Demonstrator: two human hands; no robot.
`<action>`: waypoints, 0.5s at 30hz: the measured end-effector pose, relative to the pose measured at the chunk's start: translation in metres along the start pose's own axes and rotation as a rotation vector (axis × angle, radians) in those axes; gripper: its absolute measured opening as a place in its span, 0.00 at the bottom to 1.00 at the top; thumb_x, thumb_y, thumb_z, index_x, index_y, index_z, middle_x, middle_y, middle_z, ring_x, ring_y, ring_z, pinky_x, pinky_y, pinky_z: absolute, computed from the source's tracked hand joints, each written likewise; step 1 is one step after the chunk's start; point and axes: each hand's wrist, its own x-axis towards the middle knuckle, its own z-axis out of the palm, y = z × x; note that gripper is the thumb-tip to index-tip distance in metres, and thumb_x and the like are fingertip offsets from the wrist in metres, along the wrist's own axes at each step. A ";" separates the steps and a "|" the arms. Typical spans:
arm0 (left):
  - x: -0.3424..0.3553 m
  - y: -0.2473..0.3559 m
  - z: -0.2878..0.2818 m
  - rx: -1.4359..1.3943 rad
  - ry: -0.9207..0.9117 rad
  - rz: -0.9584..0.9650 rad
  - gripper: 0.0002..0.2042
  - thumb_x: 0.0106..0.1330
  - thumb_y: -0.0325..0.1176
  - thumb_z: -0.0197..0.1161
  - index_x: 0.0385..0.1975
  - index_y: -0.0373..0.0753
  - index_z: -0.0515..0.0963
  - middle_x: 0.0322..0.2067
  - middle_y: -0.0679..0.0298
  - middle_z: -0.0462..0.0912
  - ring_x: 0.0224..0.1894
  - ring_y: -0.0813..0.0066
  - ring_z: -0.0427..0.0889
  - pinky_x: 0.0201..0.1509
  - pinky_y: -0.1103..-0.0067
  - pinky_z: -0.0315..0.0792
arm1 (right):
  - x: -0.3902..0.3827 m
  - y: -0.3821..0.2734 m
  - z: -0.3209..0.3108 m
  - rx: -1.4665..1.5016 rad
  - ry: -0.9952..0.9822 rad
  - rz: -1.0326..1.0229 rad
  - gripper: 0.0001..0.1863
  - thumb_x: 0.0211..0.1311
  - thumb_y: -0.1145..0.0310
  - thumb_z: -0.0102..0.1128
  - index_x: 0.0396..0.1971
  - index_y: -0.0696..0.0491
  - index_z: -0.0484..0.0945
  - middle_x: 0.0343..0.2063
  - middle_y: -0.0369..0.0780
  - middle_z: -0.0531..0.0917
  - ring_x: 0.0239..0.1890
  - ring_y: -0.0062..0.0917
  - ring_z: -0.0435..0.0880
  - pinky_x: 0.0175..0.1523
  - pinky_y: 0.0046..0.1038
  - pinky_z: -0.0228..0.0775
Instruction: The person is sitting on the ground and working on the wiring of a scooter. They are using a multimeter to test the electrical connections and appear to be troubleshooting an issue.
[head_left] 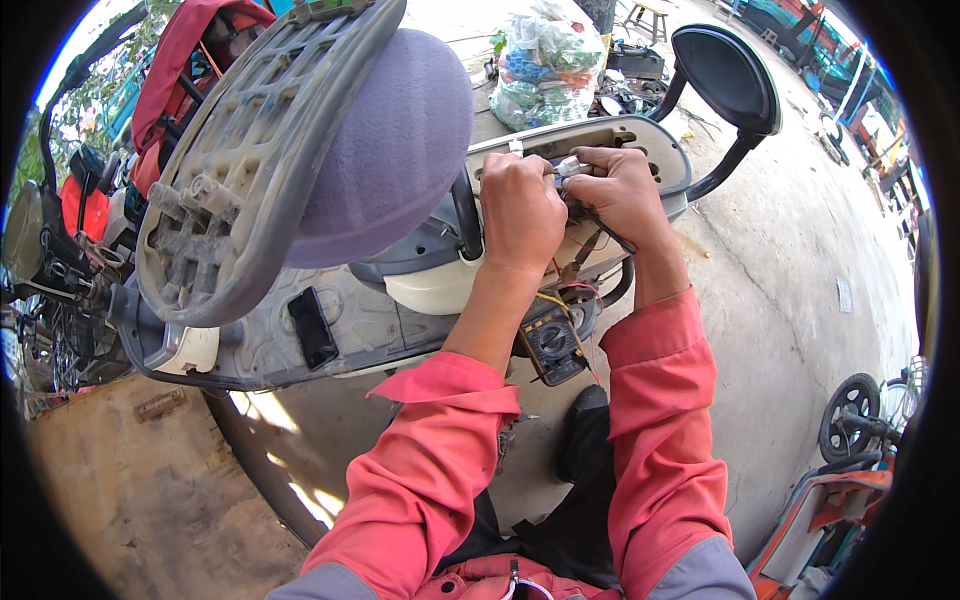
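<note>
small whitish connector [569,166], partly hidden, in right hand [622,190]

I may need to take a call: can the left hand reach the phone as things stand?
Probably yes: nothing covers the phone on the gray footboard, though the left hand looks busy beside the right hand and would have to come away first.

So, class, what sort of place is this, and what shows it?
Probably an outdoor scooter repair spot: a scooter with its seat raised, a test meter beside it, and sunlit concrete ground.
</note>
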 end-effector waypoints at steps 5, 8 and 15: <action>0.000 -0.001 -0.001 -0.007 -0.016 -0.013 0.05 0.56 0.23 0.63 0.28 0.31 0.85 0.30 0.48 0.83 0.42 0.49 0.79 0.50 0.61 0.73 | -0.001 -0.002 0.001 -0.008 0.013 0.011 0.28 0.49 0.77 0.64 0.52 0.75 0.75 0.31 0.41 0.85 0.30 0.14 0.79 0.33 0.20 0.72; 0.001 0.000 -0.001 -0.016 -0.025 -0.039 0.04 0.55 0.22 0.63 0.28 0.31 0.85 0.30 0.48 0.84 0.42 0.49 0.80 0.50 0.61 0.73 | 0.000 -0.001 0.000 -0.016 0.019 0.002 0.28 0.49 0.76 0.64 0.51 0.76 0.76 0.32 0.42 0.85 0.31 0.15 0.80 0.34 0.20 0.73; 0.002 -0.001 -0.001 -0.020 -0.036 -0.053 0.04 0.55 0.22 0.64 0.27 0.31 0.85 0.30 0.47 0.84 0.42 0.49 0.80 0.50 0.62 0.74 | 0.000 0.000 0.000 -0.022 0.017 0.005 0.28 0.49 0.77 0.64 0.51 0.76 0.75 0.33 0.43 0.86 0.32 0.15 0.80 0.35 0.20 0.73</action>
